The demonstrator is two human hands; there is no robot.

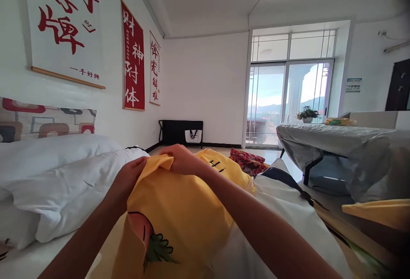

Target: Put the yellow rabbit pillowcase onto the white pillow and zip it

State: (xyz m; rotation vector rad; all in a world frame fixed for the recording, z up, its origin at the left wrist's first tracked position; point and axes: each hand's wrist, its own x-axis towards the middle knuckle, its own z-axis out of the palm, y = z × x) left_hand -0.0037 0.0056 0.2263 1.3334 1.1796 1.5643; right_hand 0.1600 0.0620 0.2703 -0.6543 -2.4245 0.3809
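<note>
A yellow cloth [179, 215] with a carrot picture printed on it is draped over my arms in the middle of the view. My left hand [130, 176] grips its upper left edge, fingers closed on the fabric. My right hand [181, 159] is closed over the top edge just to the right, pinching the same cloth. The two hands sit close together above a bed. Under the cloth lies a white garment [288, 215] with a dark collar.
A white duvet [60, 172] and patterned pillow [41, 121] lie at the left. A red checked cloth [248, 159] sits beyond the hands. A plastic-covered table [336, 142] stands at the right, glass balcony doors [288, 99] behind. Red and white scrolls [133, 57] hang on the left wall.
</note>
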